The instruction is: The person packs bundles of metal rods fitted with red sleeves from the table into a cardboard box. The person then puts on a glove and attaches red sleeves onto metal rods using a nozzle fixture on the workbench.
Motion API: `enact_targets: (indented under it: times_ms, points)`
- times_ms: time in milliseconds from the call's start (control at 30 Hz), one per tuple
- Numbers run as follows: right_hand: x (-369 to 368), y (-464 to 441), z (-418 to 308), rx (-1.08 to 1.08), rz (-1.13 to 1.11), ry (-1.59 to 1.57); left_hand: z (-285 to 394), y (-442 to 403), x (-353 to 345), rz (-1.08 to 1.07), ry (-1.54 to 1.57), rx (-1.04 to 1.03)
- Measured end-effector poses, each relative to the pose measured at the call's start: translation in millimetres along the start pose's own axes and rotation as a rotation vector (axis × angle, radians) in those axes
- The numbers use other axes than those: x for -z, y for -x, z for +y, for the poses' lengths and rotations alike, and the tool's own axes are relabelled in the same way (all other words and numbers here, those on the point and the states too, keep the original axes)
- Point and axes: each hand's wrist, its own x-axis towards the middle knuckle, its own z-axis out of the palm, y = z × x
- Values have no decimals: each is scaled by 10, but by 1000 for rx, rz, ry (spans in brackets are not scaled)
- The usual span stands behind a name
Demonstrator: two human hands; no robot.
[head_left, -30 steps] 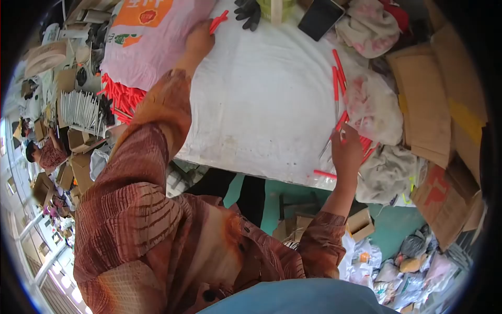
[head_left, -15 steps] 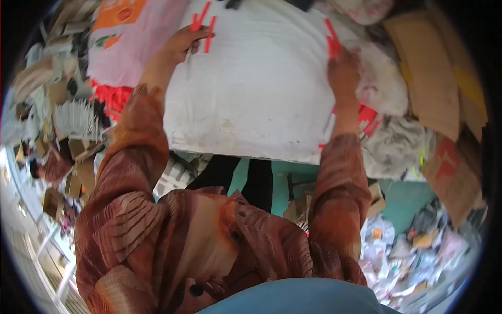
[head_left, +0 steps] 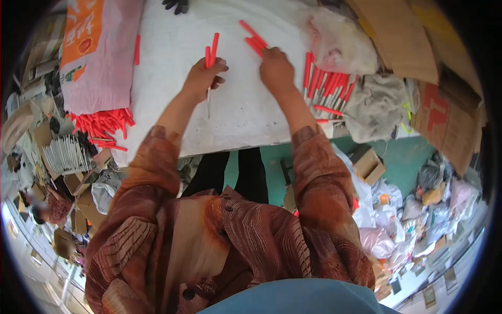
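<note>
Over the white tabletop, my left hand [head_left: 204,79] is closed around slim red-and-silver sticks [head_left: 215,48]. Two red ends rise above its fingers, and a thin silver shaft points down below them. To its right, my right hand [head_left: 277,72] is closed on a few red sticks [head_left: 253,35], which slant up and left from its fingers. How far these run inside the grip is hidden. A row of red-and-silver sticks [head_left: 329,86] lies just right of the right hand. At the table's left edge is a heap of red pieces [head_left: 104,124].
A pink and orange bag [head_left: 99,57] covers the table's left side, with one red stick [head_left: 137,49] beside it. At right are a clear plastic bag [head_left: 345,42], a grey cloth [head_left: 376,107] and cardboard [head_left: 402,36]. A dark glove [head_left: 175,5] lies at the back. Another person [head_left: 55,206] is far left.
My right hand has moved left, away from the sticks at the right, toward my left hand. Both hands still hold red sticks. The view has shifted, showing more of the right-hand row.
</note>
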Motion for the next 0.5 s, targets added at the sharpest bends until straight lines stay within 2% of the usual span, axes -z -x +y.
enact_targets:
  times_ms: [67, 100, 133, 167, 200, 233, 267, 333, 367, 433, 500]
  points:
    - [213, 167, -240, -52, -112, -159, -79, -63, -302, 156, -138, -112]
    - [431, 273, -335, -53, -135, -245, -92, -106, -373, 125, -152, -104]
    - [603, 389, -288, -91, -76, -256, -93, -167, -436, 269, -386, -208]
    - [664, 535, -107, -169, 164, -249, -76, -237, -493, 420, -613, -324]
    - [718, 666, 168, -293, 270, -158, -100, -332, -498, 390, -620, -337]
    - [911, 771, 392, -511, 181, -106, -56, -326, -579, 378, -622, -340]
    - [814, 909, 863, -506, 258, -45, 32, -293, -657, 417, -723, -307]
    - [949, 957, 1245, -620, 258, 28, 174, -326, -771, 443, -932, -217]
    - [939, 923, 1355, -619, 264, 28, 191, -353, -822, 444, -932, -223]
    - [862, 822, 1604, -767, 107, 127, 208, -386, -917, 395, -1027, -267]
    - [797, 769, 1772, -773, 66, 62, 206, -354, -1049, 360, -1072, -294]
